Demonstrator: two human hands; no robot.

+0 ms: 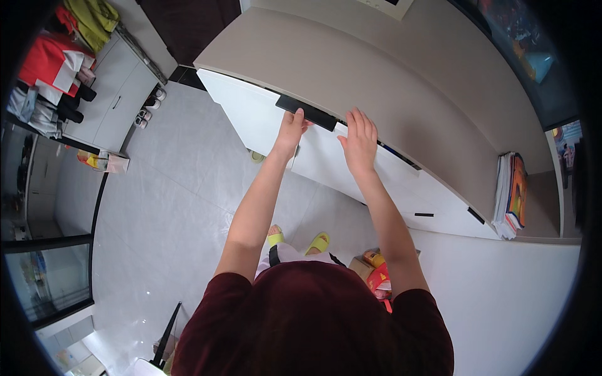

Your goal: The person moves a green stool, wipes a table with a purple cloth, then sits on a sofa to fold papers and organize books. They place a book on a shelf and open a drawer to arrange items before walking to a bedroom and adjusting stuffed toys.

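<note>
A white drawer front (329, 160) below the beige countertop (301, 61) stands slightly out, with a dark gap along its top. My left hand (292, 128) holds a flat black object (306, 113), thumb on top and fingers beneath, at the gap under the counter's edge; whether this piece is loose or fixed to the cabinet I cannot tell. To its right, my right hand (361, 141) lies with extended fingers over the top edge of the white front, fingertips touching the counter's edge. What is inside the gap is mostly hidden.
Books (510, 195) stand on the counter at the right. A cardboard box (361, 267) and red packages (379, 278) lie beside my right arm, near the yellow-green slippers (320, 243) on my feet. Clothes (51, 61) top a grey cabinet (110, 94) at the left, with shoes (142, 117) beside it.
</note>
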